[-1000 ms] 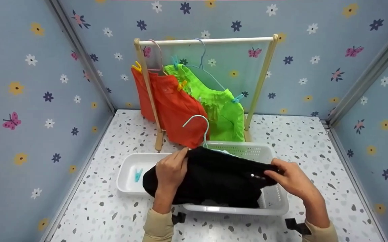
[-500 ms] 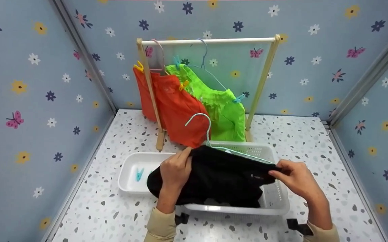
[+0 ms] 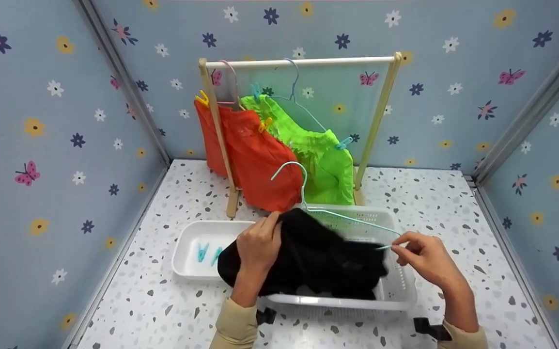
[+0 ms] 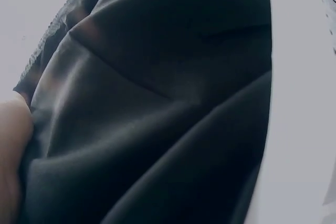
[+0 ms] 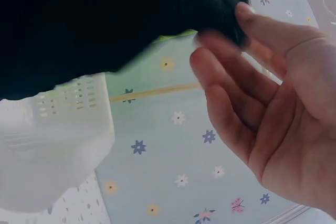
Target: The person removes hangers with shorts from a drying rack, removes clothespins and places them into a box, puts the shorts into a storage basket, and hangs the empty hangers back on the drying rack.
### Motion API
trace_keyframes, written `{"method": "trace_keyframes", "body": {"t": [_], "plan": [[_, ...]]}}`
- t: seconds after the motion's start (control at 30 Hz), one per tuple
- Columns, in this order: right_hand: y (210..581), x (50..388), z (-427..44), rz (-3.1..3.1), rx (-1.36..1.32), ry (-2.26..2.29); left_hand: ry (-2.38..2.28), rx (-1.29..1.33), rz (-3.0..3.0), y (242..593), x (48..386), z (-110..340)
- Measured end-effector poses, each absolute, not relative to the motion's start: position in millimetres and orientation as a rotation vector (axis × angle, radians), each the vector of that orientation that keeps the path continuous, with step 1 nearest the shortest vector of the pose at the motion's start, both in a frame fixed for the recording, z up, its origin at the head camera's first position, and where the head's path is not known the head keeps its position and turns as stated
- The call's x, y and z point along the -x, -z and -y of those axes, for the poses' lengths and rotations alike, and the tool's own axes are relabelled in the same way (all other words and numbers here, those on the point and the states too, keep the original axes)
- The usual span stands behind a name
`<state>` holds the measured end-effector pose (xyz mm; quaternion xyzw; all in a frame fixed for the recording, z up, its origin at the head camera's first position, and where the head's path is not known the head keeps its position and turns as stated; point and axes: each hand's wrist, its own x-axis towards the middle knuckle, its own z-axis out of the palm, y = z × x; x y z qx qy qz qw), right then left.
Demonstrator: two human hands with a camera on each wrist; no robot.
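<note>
A black garment (image 3: 328,261), its exact kind unclear, hangs over the white basket. My left hand (image 3: 260,242) grips its upper left edge, next to a mint-green clothes hanger (image 3: 345,217) whose hook points up. The hanger's left end is hidden by the cloth and that hand. At the hanger's right corner, the fingers of my right hand (image 3: 422,252) pinch the thin bar. The garment's right part sags below the bar. Dark cloth (image 4: 157,98) fills most of the left wrist view. In the right wrist view, the cloth (image 5: 105,19) lies close to the right thumb.
The white perforated basket (image 3: 398,291) stands under the garment. To its left is a white tray (image 3: 182,252) with blue-green clothespins (image 3: 202,252). Behind, a rack (image 3: 303,62) carries red shorts (image 3: 260,155) and a green garment (image 3: 330,169), both pegged to hangers. Patterned walls enclose the table.
The right hand has let the garment's right edge go and now pinches the hanger's corner; the cloth there has dropped. More of the hanger bar shows. The left hand has shifted slightly right.
</note>
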<state>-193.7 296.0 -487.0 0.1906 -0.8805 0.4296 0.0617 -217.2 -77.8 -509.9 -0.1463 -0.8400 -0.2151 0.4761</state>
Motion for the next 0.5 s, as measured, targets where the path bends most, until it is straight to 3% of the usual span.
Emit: {"method": "trace_keyframes", "body": {"t": [0.5], "plan": [[475.2, 200.2, -272.7, 2.251, -0.535, -0.791, 0.549, 0.533, 2.032, 495.8, 223.1, 64.2]]}}
